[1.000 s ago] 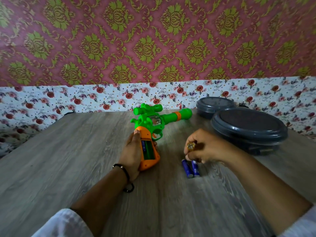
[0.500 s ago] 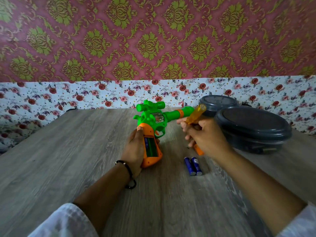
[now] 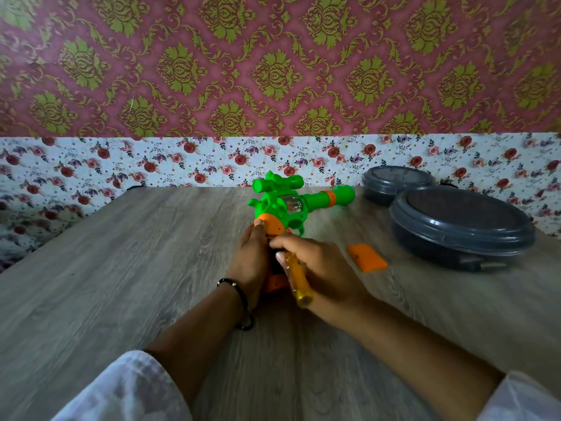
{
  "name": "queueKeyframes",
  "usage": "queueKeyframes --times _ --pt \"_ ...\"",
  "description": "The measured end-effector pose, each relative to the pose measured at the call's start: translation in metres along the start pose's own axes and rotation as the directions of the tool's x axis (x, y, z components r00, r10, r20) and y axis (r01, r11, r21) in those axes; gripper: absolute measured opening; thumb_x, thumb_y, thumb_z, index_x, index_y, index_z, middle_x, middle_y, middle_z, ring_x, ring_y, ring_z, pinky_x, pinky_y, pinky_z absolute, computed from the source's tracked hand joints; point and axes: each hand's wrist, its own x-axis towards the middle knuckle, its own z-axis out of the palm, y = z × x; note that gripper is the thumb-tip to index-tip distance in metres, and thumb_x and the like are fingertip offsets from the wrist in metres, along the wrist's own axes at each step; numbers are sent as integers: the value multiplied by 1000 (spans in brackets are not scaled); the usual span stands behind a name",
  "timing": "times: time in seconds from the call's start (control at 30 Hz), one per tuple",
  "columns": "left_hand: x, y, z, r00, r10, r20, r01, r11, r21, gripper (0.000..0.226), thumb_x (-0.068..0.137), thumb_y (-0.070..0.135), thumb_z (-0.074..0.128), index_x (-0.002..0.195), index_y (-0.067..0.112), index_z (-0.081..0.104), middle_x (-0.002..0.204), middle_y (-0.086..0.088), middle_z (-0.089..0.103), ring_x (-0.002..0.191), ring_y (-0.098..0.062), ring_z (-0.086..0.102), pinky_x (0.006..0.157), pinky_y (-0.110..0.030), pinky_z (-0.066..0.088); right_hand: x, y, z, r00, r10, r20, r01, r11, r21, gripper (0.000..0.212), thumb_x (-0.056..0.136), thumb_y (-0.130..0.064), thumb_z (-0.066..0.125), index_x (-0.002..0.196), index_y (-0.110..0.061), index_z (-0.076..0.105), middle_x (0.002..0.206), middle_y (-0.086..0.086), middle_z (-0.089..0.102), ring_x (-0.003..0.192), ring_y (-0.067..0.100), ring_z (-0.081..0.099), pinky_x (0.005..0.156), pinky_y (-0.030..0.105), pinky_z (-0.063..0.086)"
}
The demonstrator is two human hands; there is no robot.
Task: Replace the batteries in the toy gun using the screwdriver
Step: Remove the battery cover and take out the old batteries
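- Our left hand (image 3: 250,256) is curling round the toy gun (image 3: 283,208) grip at table centre, steadying it.
- Our right hand (image 3: 318,265) is gripping the screwdriver (image 3: 299,279), tip hidden over the grip; it could slip there.
- The orange cover (image 3: 366,257) is lying loose to the right, easily knocked.

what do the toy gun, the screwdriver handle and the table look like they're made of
Toy gun: moulded plastic, bright green and orange, slightly glossy.
Screwdriver handle: clear amber plastic, see-through with a shine.
Table: grey wood grain, matte; probably laminate rather than solid wood, though the look leaves that open.
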Motion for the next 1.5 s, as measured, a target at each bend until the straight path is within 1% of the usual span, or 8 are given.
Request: queueKeyframes --times 0.17,0.27,0.37,0.5,0.67,1.07,1.2,1.5 --pt "2 1 -5 996 -74 45 76 996 -42 50 99 47 26 121 12 54 99 -15 65 80 -24 63 67 -31 49 0 -1 -3 994 -90 -53 84 989 -118 10 82 -9 58 81 -19 60 64 -3 57 59 13 52 53 34 38" --pt "1 0 -3 997 -70 15 70 997 -10 57 96 54 28 127 13 52 114 -23 62 91 -30 64 69 -36 53 -3 2 -6 994 -44 -104 46 999 17 9 83 -9 57 79 -15 63 57 -9 55 56 6 52 50 21 37" --pt "-1 -1 -1 1000 -22 -6 22 1000 -5 55 96 52 31 125 12 54 118 -23 62 98 -32 62 77 -41 54 -1 3 -5 989 52 -137 -21 976 217 19 88 -27 54 96 -19 69 81 -13 67 77 -4 62 67 12 45" --pt "-2 -1 -1 999 39 4 -39 998 48 58 91 58 35 126 16 54 116 -20 64 97 -31 65 83 -45 54 5 9 -7 957 209 -202 -137 938 318 33 84 -47 58 87 -19 74 79 4 73 77 18 69 74 45 54" --pt "-5 0 1 998 60 9 -61 993 101 60 85 61 37 126 21 55 117 -15 64 101 -29 64 86 -46 53 13 14 -5 935 251 -253 -118 888 445 6 79 -30 63 76 -25 65 71 -2 70 73 30 67 74 55 53" --pt "-12 3 3 991 126 35 -128 991 46 34 101 36 31 116 21 58 113 -16 66 96 -29 66 87 -48 54 22 16 2 965 171 -199 -89 927 365 4 76 -23 67 72 -24 66 68 -8 65 68 6 62 67 33 52" --pt "-12 3 3 983 167 77 -171 984 42 39 102 35 28 122 13 53 101 -14 66 72 -19 67 65 -31 54 28 20 -4 955 241 -172 -160 910 382 9 77 -30 67 74 -22 66 74 4 71 73 19 69 73 44 56" --pt "-16 7 3 986 124 110 -127 992 26 28 94 21 51 121 13 54 99 -13 63 76 -20 61 62 -27 50 22 12 -21 955 272 -122 -176 844 507 9 85 -8 64 79 -14 61 74 10 68 68 19 69 63 31 58"
